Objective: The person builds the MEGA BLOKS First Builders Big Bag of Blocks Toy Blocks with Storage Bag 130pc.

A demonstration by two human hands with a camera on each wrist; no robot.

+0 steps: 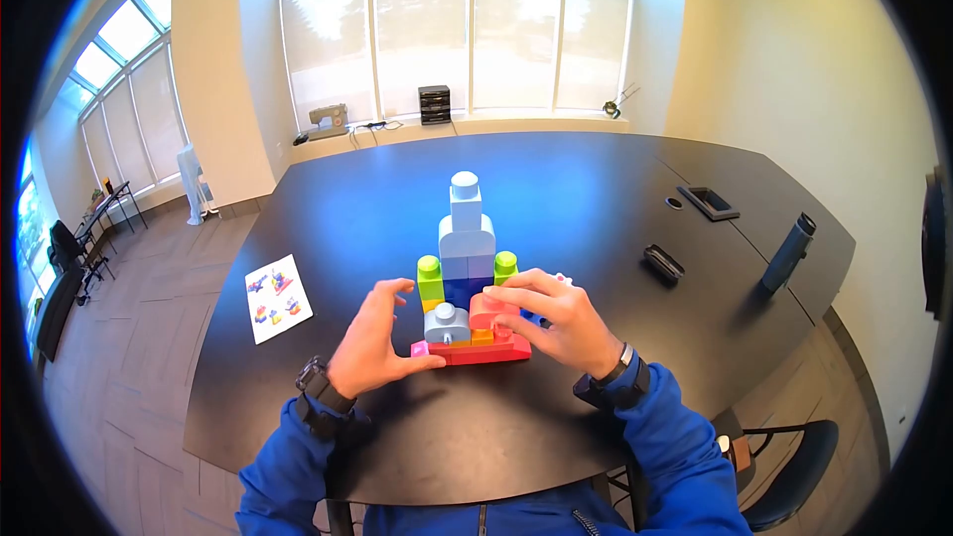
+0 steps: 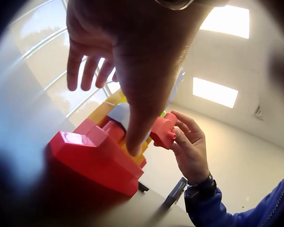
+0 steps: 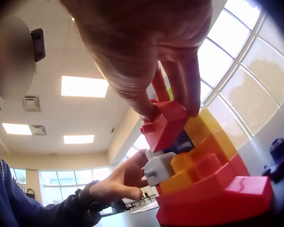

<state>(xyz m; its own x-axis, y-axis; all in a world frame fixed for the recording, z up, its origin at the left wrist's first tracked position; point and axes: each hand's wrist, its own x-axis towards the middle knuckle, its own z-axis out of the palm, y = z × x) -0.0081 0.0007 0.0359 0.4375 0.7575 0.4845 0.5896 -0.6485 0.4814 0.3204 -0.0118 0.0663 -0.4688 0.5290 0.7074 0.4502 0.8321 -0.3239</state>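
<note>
A tower of toy building blocks stands on a long red base at the table's near middle. My right hand pinches a red block with a small side peg between thumb and fingertips. That block is tilted, just above the orange blocks and beside a grey block. My left hand stays spread at the tower's left, its thumb reaching along the front near the grey block. Behind them rise green-topped columns and a pale blue-grey stack.
A sheet with pictures of block models lies at the left on the dark table. To the right are a black case and a dark bottle. A dark blue piece sits beside the base.
</note>
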